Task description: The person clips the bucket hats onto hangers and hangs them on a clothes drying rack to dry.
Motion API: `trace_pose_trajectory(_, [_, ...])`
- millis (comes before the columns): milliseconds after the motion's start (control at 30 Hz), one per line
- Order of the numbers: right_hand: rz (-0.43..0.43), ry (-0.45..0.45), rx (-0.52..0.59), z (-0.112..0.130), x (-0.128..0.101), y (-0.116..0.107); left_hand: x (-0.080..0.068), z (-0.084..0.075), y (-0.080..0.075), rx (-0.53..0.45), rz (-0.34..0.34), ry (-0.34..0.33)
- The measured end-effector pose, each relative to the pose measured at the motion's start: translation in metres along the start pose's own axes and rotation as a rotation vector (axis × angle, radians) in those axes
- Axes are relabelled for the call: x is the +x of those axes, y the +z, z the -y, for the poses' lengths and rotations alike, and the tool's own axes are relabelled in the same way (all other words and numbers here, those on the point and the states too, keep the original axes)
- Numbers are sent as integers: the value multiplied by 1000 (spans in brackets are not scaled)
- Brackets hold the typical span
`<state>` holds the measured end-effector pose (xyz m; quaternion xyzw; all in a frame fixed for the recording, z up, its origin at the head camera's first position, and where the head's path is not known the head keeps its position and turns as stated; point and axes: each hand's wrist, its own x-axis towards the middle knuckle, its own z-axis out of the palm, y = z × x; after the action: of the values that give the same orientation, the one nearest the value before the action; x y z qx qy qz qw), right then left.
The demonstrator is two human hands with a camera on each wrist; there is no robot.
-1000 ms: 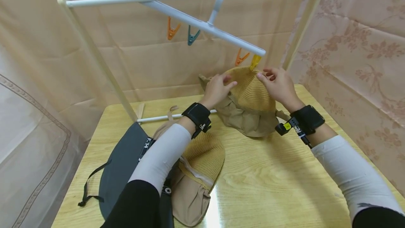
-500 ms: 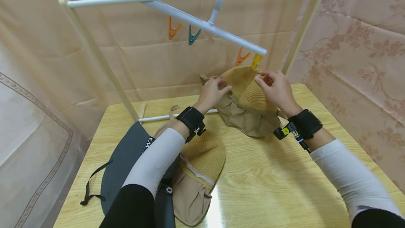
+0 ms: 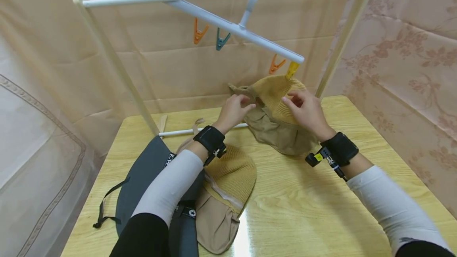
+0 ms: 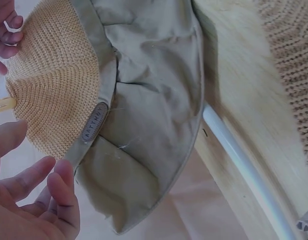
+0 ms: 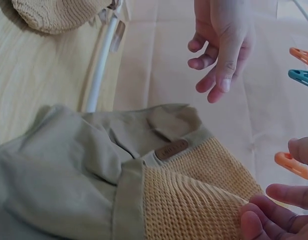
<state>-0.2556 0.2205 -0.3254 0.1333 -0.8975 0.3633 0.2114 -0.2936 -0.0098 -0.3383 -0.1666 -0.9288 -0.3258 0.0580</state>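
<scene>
Right hand (image 3: 306, 111) on clipped hat (image 3: 276, 120)

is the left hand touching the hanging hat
Apart. The right wrist view shows the left hand with relaxed fingers over bare backdrop, a clear gap above the hat. The left wrist view also shows the hand just off the hat's edge.

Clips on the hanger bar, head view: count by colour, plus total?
Orange clips: 2
Teal clip: 1
Yellow clip: 1, clamped on the top of the hanging knit hat
Total: 4
</scene>
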Motion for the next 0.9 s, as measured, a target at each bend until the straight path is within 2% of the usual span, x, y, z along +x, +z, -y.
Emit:
trace_pose_trajectory(300, [24,-22,11,3,-6,13,-5,7,6,33,9,6])
trace_pose_trajectory(633, [82,1,15,4,-12,27,-13,17,3,73,24,-2])
trace_pose_trajectory(800, [147,42,10,4,-18,35,-17,28,7,88,30,-10])
trace_pose_trajectory(900, [194,69,20,6,-21,40,-21,32,6,86,61,-30])
